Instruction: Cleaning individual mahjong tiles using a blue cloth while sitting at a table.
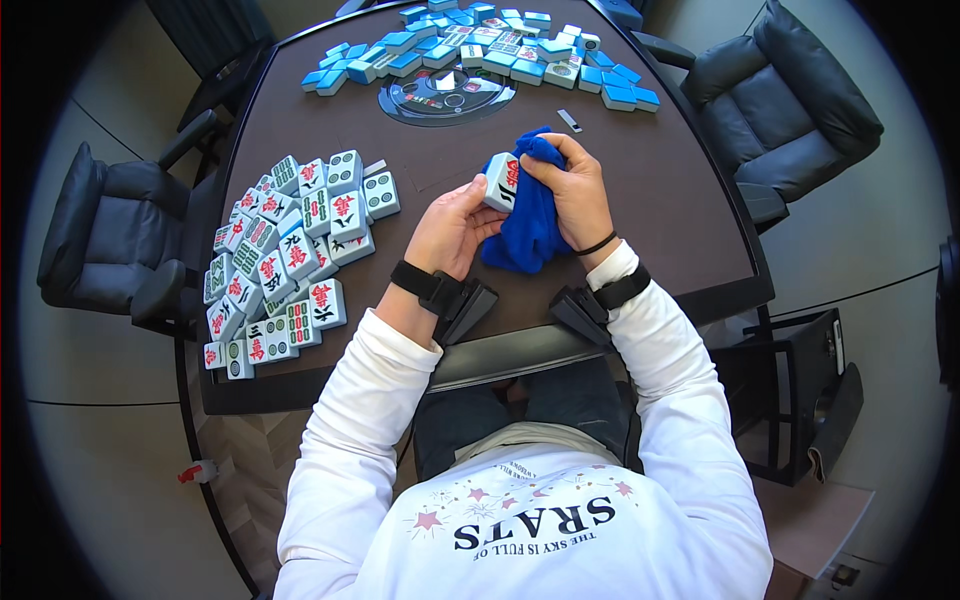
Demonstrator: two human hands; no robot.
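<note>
Between my hands, above the brown tabletop [645, 225], is a mahjong tile [501, 182] with a white face and red and black characters. My left hand [452, 225] grips the tile by its near left side, thumb on top. In my right hand [574, 191] is a bunched blue cloth [529, 232], pressed against the tile's right side and hanging below it. To the left lies a heap of mahjong tiles [300, 251], mostly face up. Farther off, a spread of blue-backed tiles [405, 64] lies along the far side, some face down and some face up.
A round dark centre panel [448, 97] is set into the table before the far tiles. A small white strip [569, 121] lies right of it. Dark armchairs stand at the left [120, 225] and right [780, 97]. A black side cart [784, 390] is near the right corner.
</note>
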